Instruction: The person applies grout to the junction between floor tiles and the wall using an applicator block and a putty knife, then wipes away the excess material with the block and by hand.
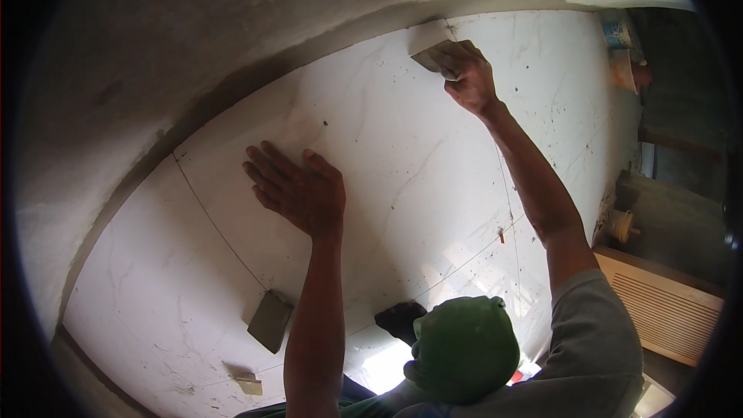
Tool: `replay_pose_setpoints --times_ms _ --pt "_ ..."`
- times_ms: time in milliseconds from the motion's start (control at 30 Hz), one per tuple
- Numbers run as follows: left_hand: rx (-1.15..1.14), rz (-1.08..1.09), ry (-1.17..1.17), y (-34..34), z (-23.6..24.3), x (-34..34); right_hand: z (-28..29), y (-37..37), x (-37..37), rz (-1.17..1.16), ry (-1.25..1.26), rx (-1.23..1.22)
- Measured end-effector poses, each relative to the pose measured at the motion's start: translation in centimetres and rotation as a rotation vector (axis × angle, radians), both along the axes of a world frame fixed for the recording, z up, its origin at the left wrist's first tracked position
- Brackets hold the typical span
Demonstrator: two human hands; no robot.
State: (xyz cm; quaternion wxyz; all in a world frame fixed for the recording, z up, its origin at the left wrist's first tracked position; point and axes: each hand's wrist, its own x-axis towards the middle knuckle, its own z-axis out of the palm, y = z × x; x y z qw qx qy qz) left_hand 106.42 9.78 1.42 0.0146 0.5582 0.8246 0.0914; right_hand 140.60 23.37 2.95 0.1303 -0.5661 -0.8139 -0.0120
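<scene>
My left hand is over the white marbled tiles, palm down with fingers stretched; nothing is in it, and I cannot tell if it presses on the surface. At the upper right, near the tiles' far edge, my right hand grips a flat, squarish grey piece beside a tile joint. Its kind does not show clearly. A dark grey-green block lies on a joint left of my left forearm. Farther left and nearer sits a small yellowish piece.
A grey plastered wall curves along the far edge. Crumbs and a small orange-brown bit dot the tiles. Between my arms are a rounded green cloth-like shape and a dark thing. Rightward stand containers and a slatted wooden panel.
</scene>
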Motion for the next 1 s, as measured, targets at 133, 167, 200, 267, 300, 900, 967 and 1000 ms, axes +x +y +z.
replay_pose_setpoints --times_ms 133,167,200,267,300,900,967,1000 --pt "-0.005 -0.003 -0.012 0.0 -0.2 0.2 0.5 2.5 0.9 -0.045 -0.013 0.042" --pt "-0.009 -0.005 -0.015 0.0 -0.3 0.4 0.4 2.5 1.2 -0.017 0.021 0.031" --pt "-0.013 -0.008 -0.019 0.0 -0.3 0.5 0.2 2.4 1.5 0.012 0.055 0.02" --pt "-0.006 -0.003 0.004 0.0 -0.1 -0.3 -0.2 0.9 0.4 0.009 0.132 0.005" --pt "-0.001 -0.007 0.019 0.0 0.0 -0.5 -0.1 0.7 0.0 0.022 0.1 -0.002" --pt "-0.006 0.0 -0.014 0.3 0.4 0.3 3.5 -0.4 -3.2 -0.359 -0.215 -0.224" --pt "-0.009 0.002 -0.009 0.2 0.3 0.9 3.5 2.5 -2.2 -0.559 -0.203 -0.243" --pt "-0.004 0.008 -0.005 0.3 0.1 1.0 4.0 3.8 -1.5 -0.662 -0.129 -0.21"
